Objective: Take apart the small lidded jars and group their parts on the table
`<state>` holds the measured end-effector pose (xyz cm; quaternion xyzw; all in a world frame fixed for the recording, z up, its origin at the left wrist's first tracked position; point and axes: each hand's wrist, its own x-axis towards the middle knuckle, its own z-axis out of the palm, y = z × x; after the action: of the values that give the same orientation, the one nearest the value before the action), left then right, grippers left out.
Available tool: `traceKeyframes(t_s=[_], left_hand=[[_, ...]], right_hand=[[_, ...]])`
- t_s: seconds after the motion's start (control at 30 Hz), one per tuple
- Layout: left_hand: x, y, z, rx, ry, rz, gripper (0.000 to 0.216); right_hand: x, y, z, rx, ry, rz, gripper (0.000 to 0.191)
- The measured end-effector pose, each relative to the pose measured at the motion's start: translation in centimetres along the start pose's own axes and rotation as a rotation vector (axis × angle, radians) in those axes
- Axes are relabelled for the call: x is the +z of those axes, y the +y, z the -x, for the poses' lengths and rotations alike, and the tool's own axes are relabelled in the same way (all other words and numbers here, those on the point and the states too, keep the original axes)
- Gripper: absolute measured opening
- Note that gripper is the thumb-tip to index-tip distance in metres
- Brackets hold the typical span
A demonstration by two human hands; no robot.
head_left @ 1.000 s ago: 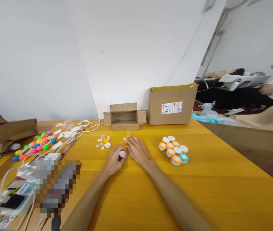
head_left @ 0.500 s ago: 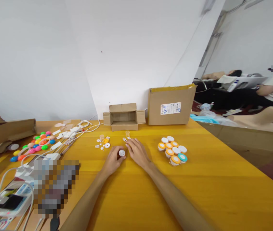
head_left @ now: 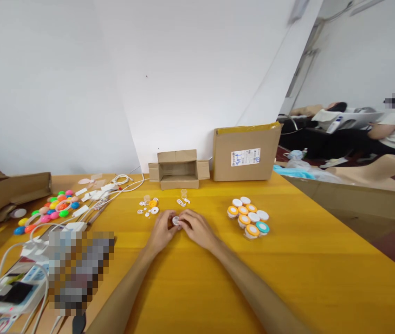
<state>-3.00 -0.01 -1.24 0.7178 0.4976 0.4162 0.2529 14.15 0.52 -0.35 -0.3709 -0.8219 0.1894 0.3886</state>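
Observation:
My left hand (head_left: 161,232) is closed around a small round white piece (head_left: 176,221) like a cap or shallow cup, just above the table or on it; I cannot tell which. My right hand (head_left: 199,228) has its fingertips pinched against the right edge of the same piece. Just beyond the hands lie small white perforated parts (head_left: 181,202) and a small clear cup (head_left: 184,194). To the left is a cluster with an orange ring (head_left: 153,203), a white ring (head_left: 154,210), another clear cup (head_left: 147,198) and several tiny white bits.
Several clear jars with orange, white and teal lids (head_left: 252,229) stand at right. An open cardboard box (head_left: 179,184) and a larger closed carton (head_left: 246,171) are at the back. Colourful balls (head_left: 54,214), cables and a power strip (head_left: 26,297) occupy the left. A person (head_left: 392,125) sits far right.
My right hand has moved left and towards me, from the white perforated parts to the round piece in my left hand. Those parts now show fully.

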Motion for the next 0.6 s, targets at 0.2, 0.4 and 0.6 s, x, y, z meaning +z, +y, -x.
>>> traceKeyframes(t_s=[0.2, 0.4, 0.6], left_hand=[[-0.1, 0.6, 0.1, 0.043, -0.023, 0.045, 0.03], [-0.1, 1.1, 0.1, 0.067, -0.027, 0.049, 0.028], [-0.2, 1.3, 0.1, 0.037, -0.038, 0.069, 0.032]], right_hand=[[0.1, 0.4, -0.2, 0.089, 0.013, -0.049, 0.013], [0.4, 0.7, -0.3, 0.182, 0.022, -0.14, 0.008], [0.4, 1.2, -0.4, 0.257, -0.001, -0.366, 0.012]])
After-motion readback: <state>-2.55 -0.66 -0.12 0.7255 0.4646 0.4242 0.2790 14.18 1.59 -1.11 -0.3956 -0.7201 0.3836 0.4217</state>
